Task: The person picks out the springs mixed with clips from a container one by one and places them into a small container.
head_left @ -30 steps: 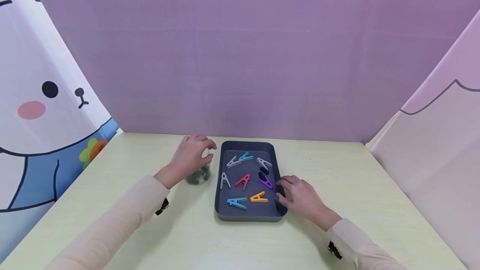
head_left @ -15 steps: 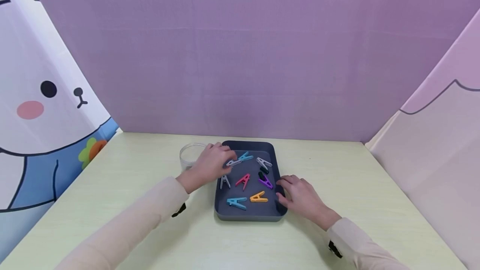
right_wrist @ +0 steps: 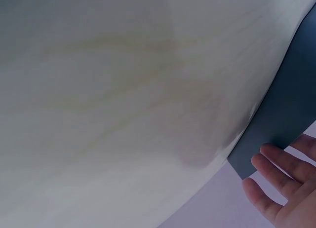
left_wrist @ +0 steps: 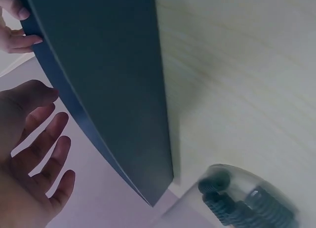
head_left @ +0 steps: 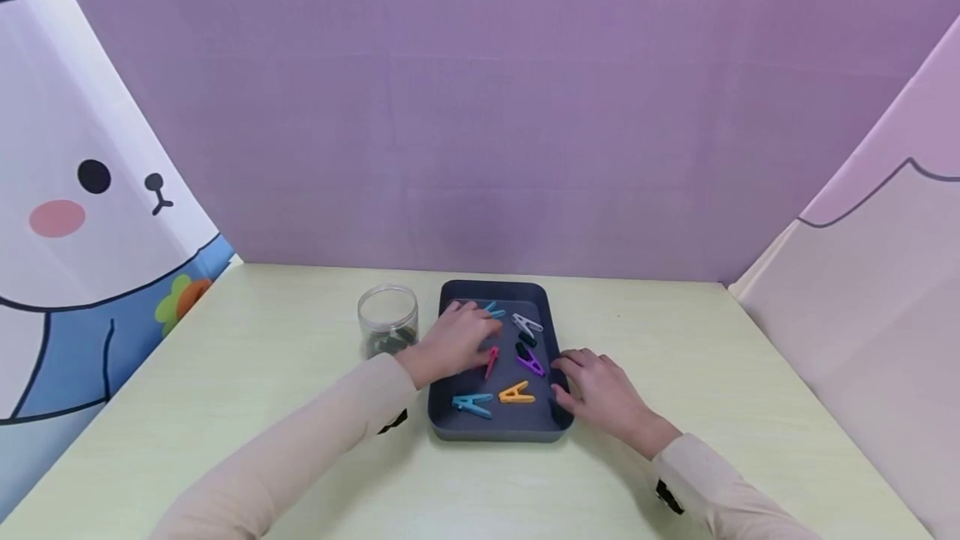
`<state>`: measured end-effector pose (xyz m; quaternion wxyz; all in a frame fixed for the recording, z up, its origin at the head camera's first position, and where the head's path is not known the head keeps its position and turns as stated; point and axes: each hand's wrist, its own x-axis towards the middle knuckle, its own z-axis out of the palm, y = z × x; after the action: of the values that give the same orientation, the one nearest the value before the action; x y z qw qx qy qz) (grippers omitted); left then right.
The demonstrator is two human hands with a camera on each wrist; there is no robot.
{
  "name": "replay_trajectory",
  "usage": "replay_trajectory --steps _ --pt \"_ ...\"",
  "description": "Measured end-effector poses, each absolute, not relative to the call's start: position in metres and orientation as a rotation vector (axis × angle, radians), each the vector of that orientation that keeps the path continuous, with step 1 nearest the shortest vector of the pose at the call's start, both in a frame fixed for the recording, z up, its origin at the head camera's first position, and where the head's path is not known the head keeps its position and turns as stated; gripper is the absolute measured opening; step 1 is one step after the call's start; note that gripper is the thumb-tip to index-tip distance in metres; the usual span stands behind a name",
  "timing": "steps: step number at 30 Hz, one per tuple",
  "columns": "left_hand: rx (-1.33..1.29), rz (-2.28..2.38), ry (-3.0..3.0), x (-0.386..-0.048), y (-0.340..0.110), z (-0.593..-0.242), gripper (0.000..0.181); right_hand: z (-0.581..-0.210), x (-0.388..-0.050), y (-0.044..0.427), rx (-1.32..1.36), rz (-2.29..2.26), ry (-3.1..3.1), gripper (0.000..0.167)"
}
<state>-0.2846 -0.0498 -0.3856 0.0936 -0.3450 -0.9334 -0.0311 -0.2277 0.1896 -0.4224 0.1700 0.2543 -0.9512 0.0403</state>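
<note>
My left hand [head_left: 453,340] hangs over the left half of a dark grey tray [head_left: 500,434], its fingers loosely bent and nothing visible in them. Under it, a red clothespin [head_left: 492,362] and a light blue clothespin [head_left: 493,309] are partly covered. Elsewhere in the tray lie a white clothespin [head_left: 527,323], a purple one [head_left: 532,362], an orange clothespin [head_left: 516,393] and a blue clothespin [head_left: 472,405]. Two small dark pieces [head_left: 527,340] sit by the white and purple ones. My right hand [head_left: 606,394] rests at the tray's right rim, fingers relaxed against it.
Left of the tray stands a clear lidless jar [head_left: 387,307] with several dark ribbed pieces [left_wrist: 269,206] at its bottom. Behind the pale wooden table [head_left: 675,315] rises a purple cloth backdrop [head_left: 480,123]. Printed cloth [head_left: 112,190] hangs at the left.
My left hand has moved right, from above the jar to over the tray, now covering the white clothespins there. The jar is uncovered. My right hand has stayed at the rim.
</note>
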Motion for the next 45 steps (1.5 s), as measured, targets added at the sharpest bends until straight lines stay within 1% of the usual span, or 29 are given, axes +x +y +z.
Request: replay_trajectory --steps 5,9,17,24,28,34,45 --pt "-1.072 -0.084 -2.767 -0.289 -0.04 -0.384 0.024 -0.422 -0.227 0.19 0.722 0.116 -2.705 0.034" --pt "-1.1 -0.052 -2.78 -0.294 -0.033 -0.382 0.026 -0.422 -0.228 0.19 0.729 0.112 -2.695 0.033" --pt "-1.122 0.002 -2.804 -0.303 -0.019 -0.377 0.028 -0.423 -0.228 0.191 0.739 0.097 -2.684 0.033" --pt "-1.139 0.025 -2.798 -0.311 -0.009 -0.375 0.024 -0.424 -0.228 0.191 0.737 0.105 -2.692 0.034" --pt "-1.13 0.024 -2.838 -0.313 -0.004 -0.375 0.026 -0.424 -0.228 0.19 0.748 0.105 -2.678 0.033" --pt "-1.128 0.004 -2.908 -0.317 0.0 -0.379 0.028 -0.424 -0.228 0.19 0.755 0.115 -2.673 0.033" --pt "-1.085 0.013 -2.956 -0.319 0.006 -0.39 0.024 -0.423 -0.227 0.189 0.759 0.122 -2.667 0.032"
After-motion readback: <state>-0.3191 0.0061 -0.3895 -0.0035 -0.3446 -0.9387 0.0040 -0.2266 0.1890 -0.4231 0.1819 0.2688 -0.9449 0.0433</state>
